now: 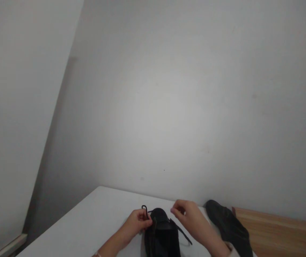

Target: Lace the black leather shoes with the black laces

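Note:
A black lace-up shoe (161, 243) rests on the white table, cut off by the bottom edge of the view. At its left side my left hand (138, 223) pinches a black shoelace (146, 211), which bends in a small loop above the fingertips. My right hand (190, 217) is raised just right of the shoe's tongue (158, 215), its thumb and fingers curled together in a pinch. Whether anything thin is between those fingertips cannot be made out. Below that hand another black lace end (185, 237) slants down to the right from the shoe.
A second dark shoe (229, 226) lies to the right of my right forearm, by the wall. Beyond it is a brown wood-grained surface (281, 232). The white table (99, 203) meets a pale wall (163, 107) at the back, and its left edge runs diagonally.

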### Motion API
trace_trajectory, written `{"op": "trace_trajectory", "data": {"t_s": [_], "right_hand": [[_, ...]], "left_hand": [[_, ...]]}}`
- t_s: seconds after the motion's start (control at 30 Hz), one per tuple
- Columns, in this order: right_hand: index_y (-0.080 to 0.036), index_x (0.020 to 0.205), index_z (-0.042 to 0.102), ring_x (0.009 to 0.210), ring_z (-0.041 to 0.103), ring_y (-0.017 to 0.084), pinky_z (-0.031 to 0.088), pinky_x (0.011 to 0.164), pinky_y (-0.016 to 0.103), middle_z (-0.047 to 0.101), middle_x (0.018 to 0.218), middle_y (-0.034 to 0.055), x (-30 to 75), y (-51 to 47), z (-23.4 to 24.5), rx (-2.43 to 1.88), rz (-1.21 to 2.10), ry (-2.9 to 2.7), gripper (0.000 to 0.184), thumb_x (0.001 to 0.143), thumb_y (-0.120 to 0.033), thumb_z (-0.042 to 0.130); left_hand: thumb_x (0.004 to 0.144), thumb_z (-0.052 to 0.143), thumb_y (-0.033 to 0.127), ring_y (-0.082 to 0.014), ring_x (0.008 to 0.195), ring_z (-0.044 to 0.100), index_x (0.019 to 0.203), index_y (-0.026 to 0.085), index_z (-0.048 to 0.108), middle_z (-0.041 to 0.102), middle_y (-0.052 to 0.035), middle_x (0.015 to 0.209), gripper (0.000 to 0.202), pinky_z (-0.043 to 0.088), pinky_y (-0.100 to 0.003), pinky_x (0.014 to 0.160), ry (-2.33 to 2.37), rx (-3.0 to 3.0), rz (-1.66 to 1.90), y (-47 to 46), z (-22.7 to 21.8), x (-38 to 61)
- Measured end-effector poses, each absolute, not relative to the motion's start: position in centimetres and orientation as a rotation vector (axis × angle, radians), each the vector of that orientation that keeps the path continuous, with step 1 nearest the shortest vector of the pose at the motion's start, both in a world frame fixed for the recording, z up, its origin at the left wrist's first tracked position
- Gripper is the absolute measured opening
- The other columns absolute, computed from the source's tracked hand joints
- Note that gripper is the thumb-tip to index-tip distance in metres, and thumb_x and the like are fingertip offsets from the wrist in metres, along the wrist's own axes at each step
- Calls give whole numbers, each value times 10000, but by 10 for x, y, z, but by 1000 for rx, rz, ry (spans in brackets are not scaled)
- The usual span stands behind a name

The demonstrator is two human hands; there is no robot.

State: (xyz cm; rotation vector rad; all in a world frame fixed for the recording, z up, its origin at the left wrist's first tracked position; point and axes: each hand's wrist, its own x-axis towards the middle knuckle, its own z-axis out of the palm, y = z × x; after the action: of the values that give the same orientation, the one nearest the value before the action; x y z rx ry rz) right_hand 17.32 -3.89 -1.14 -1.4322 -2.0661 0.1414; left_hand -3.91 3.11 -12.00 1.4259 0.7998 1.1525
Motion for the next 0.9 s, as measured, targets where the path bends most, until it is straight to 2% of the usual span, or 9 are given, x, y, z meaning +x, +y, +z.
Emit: {"op": "trace_trajectory", "data": {"t_s": [0.03, 0.1, 0.23, 0.33, 0.4, 0.53, 0.6, 0.73, 0.9], "right_hand": [[-187, 774, 713, 767, 643, 198, 439, 685, 272, 718, 795, 73, 164, -34, -10, -1485, 76, -2160, 167, 773, -257, 561], [-175, 802, 739, 856, 654, 246, 444, 733, 301, 729, 874, 116, 150, -22, -14, -1609, 1, -2275, 175, 675, -143, 624], [-161, 731, 761, 804, 682, 287, 460, 689, 320, 738, 796, 158, 137, -7, -23, -1685, -22, -2333, 257, 590, -20, 599], [-163, 746, 764, 815, 685, 274, 460, 706, 311, 743, 806, 154, 134, -7, -21, -1648, -45, -2353, 298, 605, -15, 546], [-182, 778, 763, 814, 684, 243, 456, 708, 280, 751, 818, 121, 131, -8, -20, -1595, -35, -2378, 317, 616, -39, 530], [-205, 772, 763, 698, 675, 185, 440, 627, 220, 753, 740, 61, 127, -6, -27, -1458, 138, -2432, 326, 611, -72, 513], [-194, 760, 761, 714, 670, 193, 438, 647, 231, 749, 749, 70, 126, -2, -34, -1439, 149, -2399, 319, 619, -77, 501], [-182, 791, 756, 838, 658, 213, 435, 741, 248, 741, 844, 90, 121, 3, -40, -1508, 91, -2319, 325, 636, -66, 496], [-187, 814, 745, 882, 645, 211, 430, 755, 238, 729, 890, 96, 118, 1, -38, -1543, 132, -2320, 291, 696, -82, 500]], "left_hand": [[492, 822, 482, -74, 467, 442, 629, 139, 576, 548, 45, 519, 443, 303, -208, 482, 800, 1423, 1156, 30, -120, -39], [499, 817, 490, -74, 463, 438, 628, 140, 574, 541, 46, 511, 445, 303, -207, 478, 803, 1423, 1174, 29, -120, -38], [499, 811, 511, -71, 438, 422, 623, 145, 572, 519, 55, 482, 454, 295, -209, 464, 792, 1430, 1190, 33, -127, -38], [488, 806, 534, -73, 433, 426, 626, 152, 566, 520, 56, 476, 472, 301, -212, 462, 776, 1434, 1192, 38, -131, -37], [458, 809, 553, -78, 435, 436, 620, 155, 558, 523, 55, 474, 497, 308, -215, 461, 767, 1442, 1178, 41, -133, -37], [432, 807, 570, -80, 433, 440, 603, 158, 558, 525, 53, 477, 511, 313, -221, 462, 802, 1454, 1179, 44, -134, -36], [450, 802, 567, -80, 442, 443, 606, 160, 563, 530, 53, 483, 496, 313, -220, 468, 813, 1458, 1189, 46, -135, -36], [400, 801, 598, -78, 429, 437, 584, 165, 540, 514, 57, 464, 538, 304, -221, 461, 791, 1488, 1149, 52, -136, -36], [403, 793, 616, -81, 443, 443, 594, 170, 544, 517, 61, 466, 545, 303, -225, 482, 759, 1501, 1135, 58, -139, -37]]}}
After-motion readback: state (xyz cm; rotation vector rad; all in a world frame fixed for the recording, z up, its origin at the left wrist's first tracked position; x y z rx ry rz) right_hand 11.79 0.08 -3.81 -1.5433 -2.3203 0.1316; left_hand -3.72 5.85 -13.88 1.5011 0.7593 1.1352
